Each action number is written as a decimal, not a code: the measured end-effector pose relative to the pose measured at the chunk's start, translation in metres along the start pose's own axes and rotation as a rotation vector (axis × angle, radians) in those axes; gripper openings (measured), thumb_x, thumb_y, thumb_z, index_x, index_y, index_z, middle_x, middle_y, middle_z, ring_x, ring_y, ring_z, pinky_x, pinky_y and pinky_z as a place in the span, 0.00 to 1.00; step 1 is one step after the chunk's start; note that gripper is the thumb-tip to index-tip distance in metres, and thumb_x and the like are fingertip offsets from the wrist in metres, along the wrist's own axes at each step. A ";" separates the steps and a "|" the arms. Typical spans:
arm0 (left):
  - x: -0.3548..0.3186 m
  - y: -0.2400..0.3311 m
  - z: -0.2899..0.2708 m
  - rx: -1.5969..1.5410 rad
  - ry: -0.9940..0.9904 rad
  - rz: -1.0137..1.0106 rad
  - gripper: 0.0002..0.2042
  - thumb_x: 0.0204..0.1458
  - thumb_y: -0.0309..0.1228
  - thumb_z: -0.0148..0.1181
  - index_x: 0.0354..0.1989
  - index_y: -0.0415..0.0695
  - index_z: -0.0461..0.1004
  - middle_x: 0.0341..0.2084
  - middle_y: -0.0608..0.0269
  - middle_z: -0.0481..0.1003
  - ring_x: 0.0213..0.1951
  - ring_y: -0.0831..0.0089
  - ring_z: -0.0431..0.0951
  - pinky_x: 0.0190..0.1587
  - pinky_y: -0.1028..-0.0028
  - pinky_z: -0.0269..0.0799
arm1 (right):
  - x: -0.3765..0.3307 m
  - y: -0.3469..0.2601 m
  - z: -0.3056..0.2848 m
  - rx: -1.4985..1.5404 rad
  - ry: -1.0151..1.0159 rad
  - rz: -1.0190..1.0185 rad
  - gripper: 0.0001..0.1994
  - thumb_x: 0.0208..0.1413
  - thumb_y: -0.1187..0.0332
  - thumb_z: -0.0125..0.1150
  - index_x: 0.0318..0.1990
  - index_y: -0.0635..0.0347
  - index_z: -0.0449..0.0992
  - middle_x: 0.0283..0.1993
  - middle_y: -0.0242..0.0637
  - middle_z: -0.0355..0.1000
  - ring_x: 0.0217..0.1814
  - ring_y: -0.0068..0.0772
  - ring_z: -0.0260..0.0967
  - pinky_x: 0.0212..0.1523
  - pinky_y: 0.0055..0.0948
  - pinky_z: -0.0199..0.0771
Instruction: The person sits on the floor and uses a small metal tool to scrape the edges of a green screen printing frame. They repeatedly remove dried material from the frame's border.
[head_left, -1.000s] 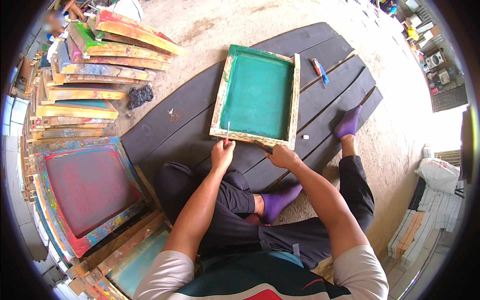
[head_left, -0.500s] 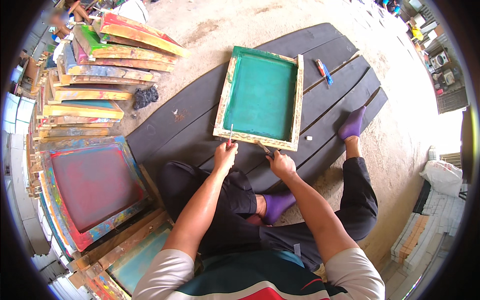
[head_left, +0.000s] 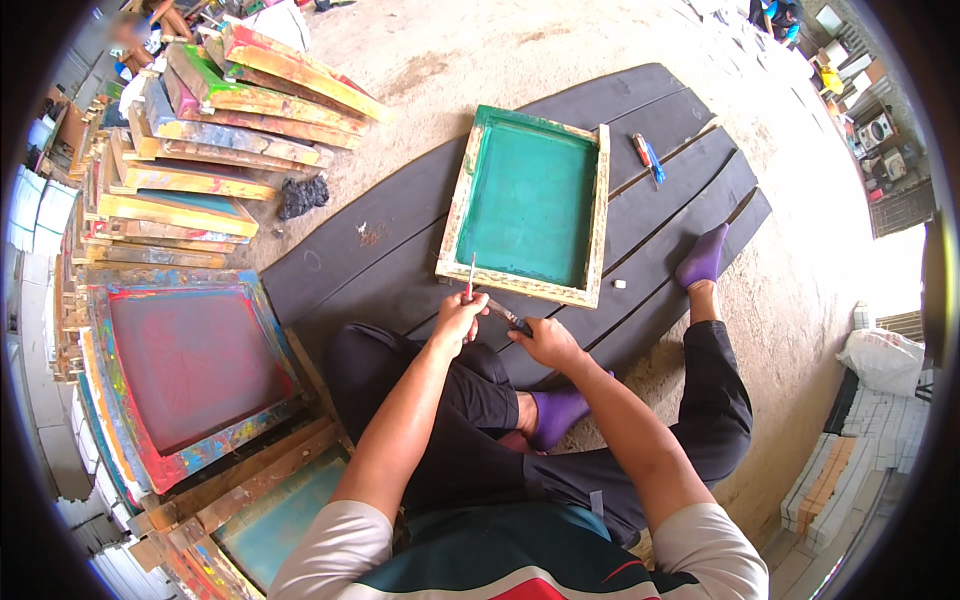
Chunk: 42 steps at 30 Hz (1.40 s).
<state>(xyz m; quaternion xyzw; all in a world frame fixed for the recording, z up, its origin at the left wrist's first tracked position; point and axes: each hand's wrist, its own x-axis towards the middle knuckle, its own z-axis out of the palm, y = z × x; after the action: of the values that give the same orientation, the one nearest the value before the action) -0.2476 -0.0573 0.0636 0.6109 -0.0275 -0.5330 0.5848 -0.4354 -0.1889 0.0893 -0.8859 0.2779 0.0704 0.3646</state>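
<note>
My left hand (head_left: 460, 322) is closed round a thin screwdriver-like tool (head_left: 472, 275) with a red handle, its metal shaft pointing up. Closed on the dark handle of what look like worn pliers (head_left: 507, 315) is my right hand (head_left: 549, 343); their rusty jaws reach close to my left fingers, and whether they touch I cannot tell. Just beyond both hands, a wooden screen-printing frame (head_left: 601, 215) with green mesh (head_left: 528, 200) lies flat on black foam-like matting (head_left: 345, 265). The shaft's tip overlaps the frame's near edge in view.
A red-and-blue-handled tool (head_left: 648, 158) and a small white block (head_left: 619, 284) lie right of the frame. Stacked paint-stained frames (head_left: 190, 180) line the left, beside a crumpled black lump (head_left: 302, 197). My purple-socked foot (head_left: 704, 255) rests on the matting's right side.
Both hands have come closer together in front of the frame. The pliers have drawn back from the frame's near edge, toward my left hand. The view has shifted slightly.
</note>
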 end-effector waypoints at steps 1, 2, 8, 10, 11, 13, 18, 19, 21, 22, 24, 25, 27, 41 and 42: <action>0.002 0.001 -0.001 -0.014 0.013 -0.012 0.12 0.63 0.38 0.66 0.43 0.41 0.77 0.30 0.64 0.78 0.11 0.84 0.66 0.11 0.78 0.58 | 0.003 0.000 -0.002 0.064 -0.045 0.002 0.20 0.64 0.51 0.64 0.39 0.63 0.80 0.28 0.53 0.78 0.35 0.55 0.80 0.39 0.50 0.78; 0.004 0.002 -0.003 -0.027 0.029 -0.025 0.11 0.63 0.37 0.66 0.43 0.41 0.77 0.29 0.64 0.78 0.11 0.83 0.66 0.10 0.77 0.57 | 0.008 -0.001 -0.004 0.170 -0.124 0.041 0.19 0.64 0.52 0.64 0.39 0.63 0.81 0.27 0.51 0.78 0.34 0.50 0.81 0.38 0.47 0.77; 0.028 0.015 -0.025 -0.158 0.329 0.057 0.12 0.64 0.39 0.65 0.37 0.43 0.73 0.27 0.64 0.77 0.09 0.79 0.65 0.10 0.74 0.55 | 0.022 -0.013 0.006 0.576 -0.279 0.215 0.18 0.65 0.53 0.65 0.36 0.63 0.81 0.26 0.36 0.78 0.30 0.28 0.75 0.34 0.36 0.73; 0.042 0.032 -0.041 -0.255 0.473 0.033 0.13 0.63 0.39 0.65 0.37 0.43 0.73 0.27 0.64 0.77 0.09 0.78 0.65 0.10 0.73 0.56 | 0.027 -0.008 0.011 0.593 -0.265 0.253 0.18 0.66 0.54 0.64 0.37 0.63 0.80 0.27 0.34 0.78 0.30 0.25 0.75 0.31 0.32 0.72; 0.051 0.039 -0.050 -0.341 0.552 0.050 0.12 0.63 0.40 0.66 0.38 0.44 0.73 0.27 0.64 0.77 0.10 0.77 0.65 0.11 0.71 0.57 | 0.030 -0.003 0.014 0.586 -0.284 0.252 0.17 0.67 0.55 0.63 0.39 0.63 0.80 0.29 0.33 0.79 0.31 0.23 0.75 0.29 0.30 0.72; 0.071 0.047 -0.079 -0.422 0.662 0.070 0.10 0.62 0.38 0.66 0.40 0.47 0.74 0.25 0.63 0.75 0.10 0.75 0.64 0.11 0.70 0.57 | 0.032 -0.004 0.015 0.560 -0.303 0.238 0.17 0.68 0.55 0.62 0.38 0.63 0.79 0.29 0.33 0.79 0.31 0.23 0.75 0.28 0.29 0.72; 0.093 0.069 -0.136 -0.430 0.850 0.187 0.18 0.58 0.45 0.72 0.36 0.46 0.71 0.25 0.65 0.73 0.13 0.77 0.64 0.11 0.74 0.57 | 0.019 0.009 0.006 0.463 -0.228 0.254 0.21 0.64 0.52 0.62 0.31 0.65 0.79 0.25 0.39 0.77 0.31 0.34 0.77 0.38 0.40 0.75; 0.095 0.069 -0.147 -0.421 0.883 0.197 0.20 0.58 0.48 0.71 0.36 0.46 0.70 0.26 0.65 0.73 0.13 0.77 0.64 0.12 0.74 0.56 | 0.016 0.017 0.005 0.444 -0.211 0.289 0.21 0.64 0.51 0.63 0.31 0.65 0.79 0.25 0.40 0.77 0.32 0.34 0.77 0.39 0.40 0.75; 0.093 0.070 -0.143 -0.410 0.887 0.129 0.19 0.59 0.48 0.69 0.36 0.47 0.70 0.25 0.67 0.73 0.13 0.77 0.64 0.13 0.73 0.57 | 0.007 0.031 -0.005 0.442 -0.188 0.374 0.22 0.63 0.51 0.63 0.33 0.66 0.79 0.26 0.39 0.77 0.31 0.34 0.78 0.37 0.39 0.76; 0.089 0.069 -0.135 -0.416 0.867 0.114 0.19 0.60 0.48 0.68 0.36 0.47 0.70 0.25 0.68 0.73 0.13 0.77 0.63 0.13 0.73 0.57 | 0.002 0.038 -0.011 0.440 -0.175 0.419 0.22 0.63 0.51 0.63 0.34 0.66 0.79 0.26 0.39 0.77 0.31 0.33 0.79 0.37 0.39 0.77; 0.079 0.069 -0.104 -0.369 0.768 0.106 0.16 0.61 0.46 0.67 0.36 0.48 0.70 0.24 0.69 0.72 0.13 0.77 0.64 0.14 0.74 0.58 | -0.008 0.048 -0.016 0.498 -0.150 0.504 0.21 0.64 0.52 0.63 0.34 0.67 0.78 0.26 0.38 0.77 0.29 0.32 0.78 0.33 0.37 0.76; 0.075 0.067 -0.089 -0.314 0.713 0.124 0.15 0.62 0.45 0.66 0.37 0.48 0.71 0.24 0.69 0.73 0.12 0.77 0.64 0.13 0.73 0.58 | -0.012 0.052 -0.019 0.521 -0.145 0.535 0.21 0.64 0.53 0.63 0.35 0.66 0.78 0.26 0.37 0.77 0.29 0.32 0.78 0.31 0.36 0.75; 0.067 0.061 -0.063 -0.239 0.627 0.179 0.13 0.62 0.41 0.65 0.36 0.47 0.71 0.23 0.68 0.73 0.11 0.78 0.65 0.11 0.73 0.57 | -0.014 0.055 -0.028 0.546 -0.167 0.552 0.20 0.65 0.54 0.62 0.34 0.66 0.78 0.26 0.36 0.76 0.27 0.30 0.77 0.25 0.34 0.74; 0.025 -0.005 0.022 -0.064 0.385 0.108 0.12 0.63 0.36 0.64 0.43 0.40 0.75 0.28 0.63 0.76 0.10 0.80 0.64 0.09 0.76 0.56 | 0.006 0.050 -0.033 0.294 -0.200 0.453 0.20 0.66 0.56 0.61 0.37 0.70 0.77 0.26 0.38 0.76 0.26 0.32 0.78 0.23 0.35 0.75; 0.025 -0.007 0.023 -0.059 0.388 0.120 0.12 0.62 0.36 0.65 0.41 0.40 0.75 0.27 0.64 0.75 0.10 0.80 0.64 0.10 0.76 0.57 | 0.006 0.050 -0.033 0.293 -0.187 0.455 0.21 0.66 0.56 0.61 0.37 0.71 0.77 0.25 0.38 0.76 0.25 0.32 0.77 0.23 0.35 0.75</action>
<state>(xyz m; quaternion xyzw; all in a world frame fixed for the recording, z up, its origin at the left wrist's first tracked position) -0.2566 -0.0873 0.0489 0.6821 0.0652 -0.3702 0.6273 -0.4597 -0.2432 0.0812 -0.7284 0.4419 0.1910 0.4875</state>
